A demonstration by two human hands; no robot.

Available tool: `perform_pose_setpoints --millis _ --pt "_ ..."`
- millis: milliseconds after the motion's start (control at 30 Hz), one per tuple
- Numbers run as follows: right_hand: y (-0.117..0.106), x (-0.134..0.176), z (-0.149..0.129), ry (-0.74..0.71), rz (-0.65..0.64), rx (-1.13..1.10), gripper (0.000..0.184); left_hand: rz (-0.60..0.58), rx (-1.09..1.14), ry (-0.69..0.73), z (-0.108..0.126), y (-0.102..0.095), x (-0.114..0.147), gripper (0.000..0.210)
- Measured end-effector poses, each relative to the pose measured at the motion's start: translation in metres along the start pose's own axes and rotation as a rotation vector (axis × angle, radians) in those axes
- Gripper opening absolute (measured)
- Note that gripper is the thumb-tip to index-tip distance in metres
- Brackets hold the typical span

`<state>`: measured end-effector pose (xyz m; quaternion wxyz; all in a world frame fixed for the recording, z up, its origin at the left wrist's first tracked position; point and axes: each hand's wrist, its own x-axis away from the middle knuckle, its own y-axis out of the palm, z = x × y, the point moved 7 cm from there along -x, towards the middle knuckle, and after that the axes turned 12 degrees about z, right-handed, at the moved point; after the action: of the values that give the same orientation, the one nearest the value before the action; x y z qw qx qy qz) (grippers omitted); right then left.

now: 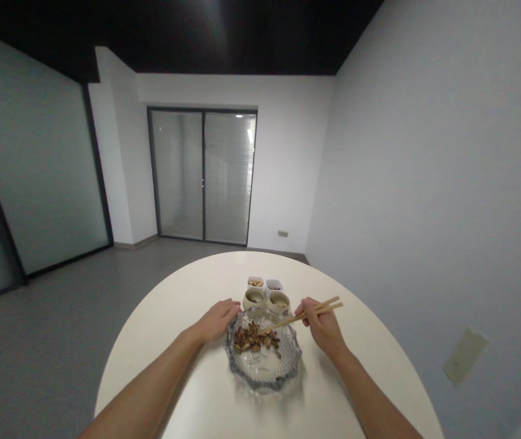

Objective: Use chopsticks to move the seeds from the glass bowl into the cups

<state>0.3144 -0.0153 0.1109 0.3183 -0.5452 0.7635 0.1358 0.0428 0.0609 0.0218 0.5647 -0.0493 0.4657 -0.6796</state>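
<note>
A clear glass bowl (264, 373) with a scalloped rim stands on the table and holds a heap of brown, dark-streaked seeds (253, 338), mostly in its far half. My right hand (319, 323) is closed around a pair of wooden chopsticks (294, 318), just right of the bowl. Their tips slant down to the seeds; whether a seed is between them is too small to tell. My left hand (218, 319) lies at the bowl's upper left edge, fingers stretched out and holding nothing. Two cream cups, left (248, 303) and right (273, 306), stand right behind the bowl.
Behind the cups are two small white dishes, one with tan nuts (255, 282), the other with dark reddish pieces (274, 285). All stand on a round white table (169, 305). A white wall (425, 213) runs along the right; glass doors (203, 177) are at the back.
</note>
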Motion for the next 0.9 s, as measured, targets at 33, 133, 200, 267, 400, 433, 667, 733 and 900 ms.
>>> perform_pose_setpoints --millis 33,133,200,267,400,433,667,733,900 --pt "0.001 0.001 0.001 0.002 -0.011 0.002 0.070 0.003 0.004 0.005 0.002 -0.001 0.000 0.066" --pt "0.005 0.003 0.002 0.004 -0.042 0.012 0.069 0.010 0.034 0.028 0.008 -0.003 0.000 0.064" --pt "0.006 0.005 0.001 -0.002 -0.055 0.016 0.069 0.014 0.040 0.037 0.009 -0.004 -0.001 0.064" --pt "0.006 0.005 -0.001 -0.011 -0.056 0.017 0.070 0.010 0.035 0.039 0.010 -0.004 -0.001 0.064" --pt "0.001 0.003 -0.004 -0.014 -0.006 0.021 0.071 -0.005 0.030 0.034 0.010 -0.004 -0.001 0.063" --pt "-0.001 0.002 -0.004 -0.014 0.014 0.021 0.072 -0.006 0.027 0.031 0.010 -0.004 0.000 0.063" --pt "-0.022 -0.006 0.003 -0.021 0.211 0.003 0.073 -0.014 0.014 0.004 0.002 -0.001 0.000 0.058" --pt "-0.029 -0.008 0.007 -0.018 0.285 0.002 0.073 -0.018 0.012 0.003 0.001 -0.001 0.000 0.058" --pt "-0.045 -0.012 0.023 0.008 0.470 0.015 0.074 -0.020 0.008 0.014 0.003 0.000 0.000 0.061"
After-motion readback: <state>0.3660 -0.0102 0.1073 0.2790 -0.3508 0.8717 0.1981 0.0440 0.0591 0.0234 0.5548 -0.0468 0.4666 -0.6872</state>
